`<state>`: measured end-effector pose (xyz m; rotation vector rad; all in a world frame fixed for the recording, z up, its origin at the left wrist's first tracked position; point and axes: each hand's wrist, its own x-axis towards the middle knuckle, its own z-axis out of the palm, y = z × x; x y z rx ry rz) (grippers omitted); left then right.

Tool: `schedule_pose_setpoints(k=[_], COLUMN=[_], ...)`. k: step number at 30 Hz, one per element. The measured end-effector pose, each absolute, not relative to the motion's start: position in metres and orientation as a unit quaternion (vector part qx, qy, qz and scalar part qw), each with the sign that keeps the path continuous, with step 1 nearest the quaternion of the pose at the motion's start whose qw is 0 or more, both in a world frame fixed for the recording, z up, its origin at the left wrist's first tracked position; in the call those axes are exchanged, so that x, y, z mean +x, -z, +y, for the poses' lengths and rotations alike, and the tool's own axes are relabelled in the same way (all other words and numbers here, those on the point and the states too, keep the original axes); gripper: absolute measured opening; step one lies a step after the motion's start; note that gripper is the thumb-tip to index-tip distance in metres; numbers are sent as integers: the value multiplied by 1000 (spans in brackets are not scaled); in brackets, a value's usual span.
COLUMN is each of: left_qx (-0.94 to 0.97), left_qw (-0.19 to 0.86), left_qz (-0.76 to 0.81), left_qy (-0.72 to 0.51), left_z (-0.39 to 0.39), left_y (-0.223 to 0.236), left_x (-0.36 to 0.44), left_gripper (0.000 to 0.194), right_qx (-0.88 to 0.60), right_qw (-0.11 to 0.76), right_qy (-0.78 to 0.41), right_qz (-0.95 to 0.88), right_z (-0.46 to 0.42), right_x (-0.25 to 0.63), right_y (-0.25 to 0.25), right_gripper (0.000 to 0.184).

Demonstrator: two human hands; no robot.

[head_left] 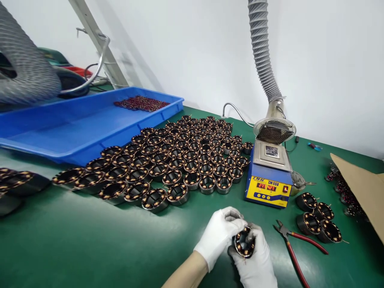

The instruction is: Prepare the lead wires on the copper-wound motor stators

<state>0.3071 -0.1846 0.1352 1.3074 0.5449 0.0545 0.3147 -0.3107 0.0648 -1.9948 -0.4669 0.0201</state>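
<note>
Both my hands wear white gloves and meet low in the middle of the view. My left hand (217, 234) and my right hand (258, 262) are both closed around one round motor stator (243, 243) with copper windings, held just above the green mat (90, 244). A large field of several like stators (180, 160) stands in rows on the mat beyond my hands. Three more stators (318, 218) sit to the right, near red-handled cutters (295, 246).
A blue and yellow solder pot (268, 180) with red digits stands behind my hands, under a grey fume hose (264, 60). A blue tray (75, 124) holding small dark red parts lies back left. Brown cardboard (363, 188) covers the right edge.
</note>
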Motion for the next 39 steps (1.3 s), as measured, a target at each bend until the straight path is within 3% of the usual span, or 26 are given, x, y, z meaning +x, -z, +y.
schedule_pose_setpoints(k=[2,5,6,10,17,20,22,24,26,33,39], left_qx=[611,627,627,562,536,604,678,757,794,749,660], left_qw=[750,742,745,794,783,770,724,650,607,649,724], left_qz=[250,232,225,232,264,204,121,56,37,133,194], left_qy=[-44,-48,-33,-6,-175,-42,37,34,7,-10,-40], left_z=[-182,-182,-182,-186,-159,-153,-154,-156,-158,-167,-184], left_y=[-135,-133,-133,-133,-141,-141,-135,-125,-118,-121,-120], left_x=[305,305,305,312,306,299,297,298,301,301,301], left_gripper=[25,54,54,21,41,52,39,27,26,38,28], right_qx=[-831,-833,-836,-844,-852,-849,-846,-841,-838,-844,-842], right_qw=[515,504,497,477,449,453,461,465,468,471,468], right_qy=[8,20,23,48,69,70,67,65,64,29,50], right_qz=[-210,-229,-231,-241,-260,-261,-261,-267,-272,-253,-263], right_z=[-311,-311,-311,-311,-309,-309,-309,-309,-309,-308,-309], right_x=[315,315,315,315,315,316,316,318,319,318,320], right_y=[-65,-64,-63,-62,-67,-70,-71,-73,-75,-78,-75], right_gripper=[31,36,36,28,32,31,31,30,29,35,28])
